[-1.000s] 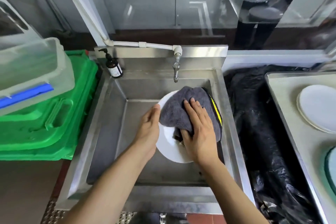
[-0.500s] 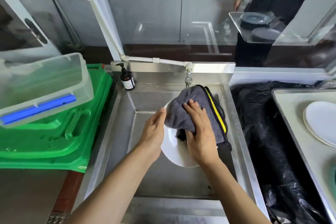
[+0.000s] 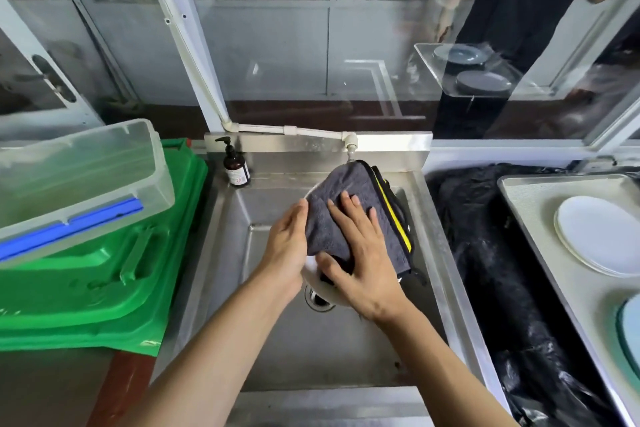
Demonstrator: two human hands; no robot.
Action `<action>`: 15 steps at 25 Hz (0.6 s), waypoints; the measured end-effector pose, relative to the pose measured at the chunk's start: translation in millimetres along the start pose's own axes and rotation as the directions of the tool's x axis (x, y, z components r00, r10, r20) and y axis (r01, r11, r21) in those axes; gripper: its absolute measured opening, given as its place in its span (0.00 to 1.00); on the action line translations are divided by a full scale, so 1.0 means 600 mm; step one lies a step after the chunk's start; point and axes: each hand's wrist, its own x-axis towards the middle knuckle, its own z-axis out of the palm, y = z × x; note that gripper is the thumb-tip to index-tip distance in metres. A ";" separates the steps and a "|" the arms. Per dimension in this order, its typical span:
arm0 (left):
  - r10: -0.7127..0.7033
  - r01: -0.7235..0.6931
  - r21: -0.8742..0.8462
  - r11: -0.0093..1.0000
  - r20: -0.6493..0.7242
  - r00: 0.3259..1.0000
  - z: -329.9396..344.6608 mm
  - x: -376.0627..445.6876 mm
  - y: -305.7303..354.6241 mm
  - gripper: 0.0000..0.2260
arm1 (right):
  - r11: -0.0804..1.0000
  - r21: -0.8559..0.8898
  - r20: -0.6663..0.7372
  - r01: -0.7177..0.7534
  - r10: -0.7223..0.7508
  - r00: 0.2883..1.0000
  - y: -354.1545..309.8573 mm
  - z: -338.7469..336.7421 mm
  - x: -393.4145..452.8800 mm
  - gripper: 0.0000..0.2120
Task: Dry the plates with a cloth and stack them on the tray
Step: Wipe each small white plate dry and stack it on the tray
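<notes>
Nearest, your two forearms reached in over the steel sink [image 3: 221,236]. Your left hand [image 3: 289,246] steadied the white plate [image 3: 317,282] by its left edge, fingers fairly straight along the rim; how the thumb lay behind it I could not tell. Your right hand [image 3: 360,253] pressed the grey cloth [image 3: 346,198] flat on the plate's face, fingers spread and nearly straight, thumb against the cloth's lower fold. So neither grip was a closed one. The plate was held tilted above the drain [image 3: 317,302], mostly covered by cloth, only its lower edge showing.

Step in hand, as I judged it: drying, mid-wipe. Stacking not yet begun for this plate.

Right of the sink, past the black plastic sheeting [image 3: 485,253], the tray [image 3: 533,204] carried a short stack of white plates [image 3: 595,236].

Farther back: a soap bottle [image 3: 235,166] at the sink's rear corner and the tap [image 3: 350,146].

Next move likely calls for freeing the cloth and carrying the plate level across to that stack.
</notes>
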 end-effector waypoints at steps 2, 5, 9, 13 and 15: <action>0.020 -0.020 -0.010 1.000 0.007 1.000 -0.003 -0.001 0.004 0.09 | 1.000 0.001 -0.024 0.012 -0.012 1.000 -0.002 0.001 -0.008 0.34; 0.045 -0.046 0.020 0.999 0.052 0.998 -0.003 -0.008 -0.001 0.09 | 0.991 -0.114 -0.204 -0.066 0.041 0.978 -0.006 0.008 -0.004 0.39; 0.072 -0.079 0.072 0.994 0.098 0.993 -0.003 -0.003 0.002 0.09 | 0.994 -0.032 -0.147 -0.105 0.099 0.984 -0.015 0.017 0.010 0.33; 0.039 -0.041 0.058 0.997 0.042 0.998 -0.008 0.015 0.022 0.09 | 0.998 0.035 -0.060 0.054 -0.052 0.997 -0.034 0.041 -0.020 0.28; 0.010 -0.011 0.068 0.998 0.019 1.000 -0.017 0.023 0.025 0.11 | 0.994 0.060 -0.030 0.089 -0.087 0.996 -0.031 0.046 -0.047 0.28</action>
